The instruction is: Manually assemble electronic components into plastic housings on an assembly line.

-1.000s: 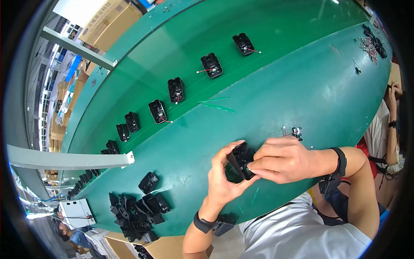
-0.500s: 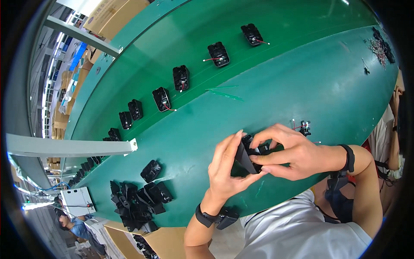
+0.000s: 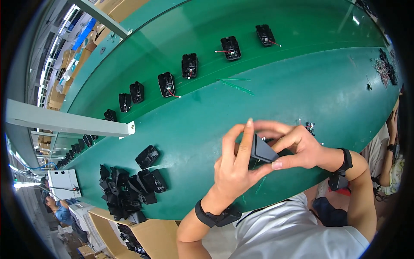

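Black plastic housing [image 3: 264, 150], right of the frame's centre: the left hand [image 3: 233, 167] and right hand [image 3: 303, 149] grasp it from opposite sides, fingers closed around it (likely for steadiness).

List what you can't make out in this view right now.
All in the head view:
- Interior of the black housing: mostly hidden by its own wall and the fingers of the left hand and right hand.
- Count in the black pile: pieces overlap.
- Details of the small parts heap, far right: too small.
- Bottom of the cardboard box: cut off by the lower edge.
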A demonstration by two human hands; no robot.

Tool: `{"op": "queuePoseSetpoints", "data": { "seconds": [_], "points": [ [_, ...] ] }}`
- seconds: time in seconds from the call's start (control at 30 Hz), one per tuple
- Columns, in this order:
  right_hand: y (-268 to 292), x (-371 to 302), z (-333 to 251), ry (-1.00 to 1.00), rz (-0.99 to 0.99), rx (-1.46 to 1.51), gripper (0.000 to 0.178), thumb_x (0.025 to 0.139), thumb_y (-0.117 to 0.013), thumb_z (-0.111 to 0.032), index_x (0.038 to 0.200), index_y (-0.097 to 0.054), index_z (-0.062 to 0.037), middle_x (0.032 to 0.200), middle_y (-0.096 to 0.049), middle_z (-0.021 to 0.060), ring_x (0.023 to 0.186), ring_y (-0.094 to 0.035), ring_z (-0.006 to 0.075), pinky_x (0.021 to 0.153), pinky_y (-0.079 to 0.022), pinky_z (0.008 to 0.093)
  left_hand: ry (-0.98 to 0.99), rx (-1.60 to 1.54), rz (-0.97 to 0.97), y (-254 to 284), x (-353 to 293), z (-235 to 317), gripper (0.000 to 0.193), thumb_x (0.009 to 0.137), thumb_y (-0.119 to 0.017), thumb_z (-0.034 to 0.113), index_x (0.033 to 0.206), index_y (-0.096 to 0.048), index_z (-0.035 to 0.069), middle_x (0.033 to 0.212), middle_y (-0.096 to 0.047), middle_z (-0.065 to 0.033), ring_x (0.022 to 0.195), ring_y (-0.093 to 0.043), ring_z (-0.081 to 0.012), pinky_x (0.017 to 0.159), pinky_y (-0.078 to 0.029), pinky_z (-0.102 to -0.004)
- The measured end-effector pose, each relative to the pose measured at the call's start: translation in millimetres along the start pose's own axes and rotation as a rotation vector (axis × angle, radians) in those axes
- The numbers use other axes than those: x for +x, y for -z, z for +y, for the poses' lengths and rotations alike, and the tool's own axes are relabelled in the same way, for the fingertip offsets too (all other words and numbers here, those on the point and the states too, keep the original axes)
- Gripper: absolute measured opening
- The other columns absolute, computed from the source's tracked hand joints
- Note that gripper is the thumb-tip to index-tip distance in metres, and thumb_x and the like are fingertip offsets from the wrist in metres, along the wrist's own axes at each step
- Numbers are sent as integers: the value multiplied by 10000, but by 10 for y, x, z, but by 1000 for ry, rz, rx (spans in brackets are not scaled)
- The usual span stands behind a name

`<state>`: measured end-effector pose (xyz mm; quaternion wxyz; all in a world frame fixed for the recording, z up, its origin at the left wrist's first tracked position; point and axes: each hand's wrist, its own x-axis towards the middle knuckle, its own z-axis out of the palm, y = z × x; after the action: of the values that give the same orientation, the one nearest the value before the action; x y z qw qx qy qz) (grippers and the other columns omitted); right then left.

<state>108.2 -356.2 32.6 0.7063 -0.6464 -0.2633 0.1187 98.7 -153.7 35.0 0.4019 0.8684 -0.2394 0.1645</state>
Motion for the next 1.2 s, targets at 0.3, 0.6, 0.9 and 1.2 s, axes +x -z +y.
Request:
{"op": "queuePoseSetpoints", "data": {
  "seconds": [0.3, 0.6, 0.9, 1.2],
  "points": [
    [-18, 46, 17, -434, -101, 570, 242, 779, -765, -67, 984, -730, 58, 1388, -500, 236, 1190, -563, 278, 979, -461, 394, -145, -44, -31, 98, -44, -46, 871, 623, -852, 495, 1288, -567, 12, 1166, -565, -171, 854, -668, -263, 650, -598, -357],
    [1091, 409, -474, 185, 270, -1209, 261, 668, -795, -142, 879, -735, -1, 1370, -513, 187, 1204, -553, 377, 1008, -454, 451, 112, 590, 242, 1020, 186, -690, 483, 761, -770, 243, 1157, -596, 28, 1082, -619, -167, 1033, -568, -357, 871, -450, -457],
    [2040, 872, 341, -9, 273, -1501, 228, 692, -749, -125, 916, -757, -83, 1381, -501, 123, 1134, -583, 316, 977, -479, 426, 764, 620, -95, 1615, -328, -1308, 671, 560, -892, 270, 1119, -613, 26, 1146, -591, -172, 1075, -542, -392, 946, -443, -465],
    [1902, 904, 463, 71, 343, -1513, 318, 769, -642, -135, 1077, -702, -81, 1371, -486, 131, 1231, -492, 327, 1005, -450, 432, 149, 407, -359, 1350, -165, -1150, 589, 653, -824, 183, 1203, -625, 117, 1266, -507, -222, 1171, -486, -437, 1016, -407, -467]
  ]
}}
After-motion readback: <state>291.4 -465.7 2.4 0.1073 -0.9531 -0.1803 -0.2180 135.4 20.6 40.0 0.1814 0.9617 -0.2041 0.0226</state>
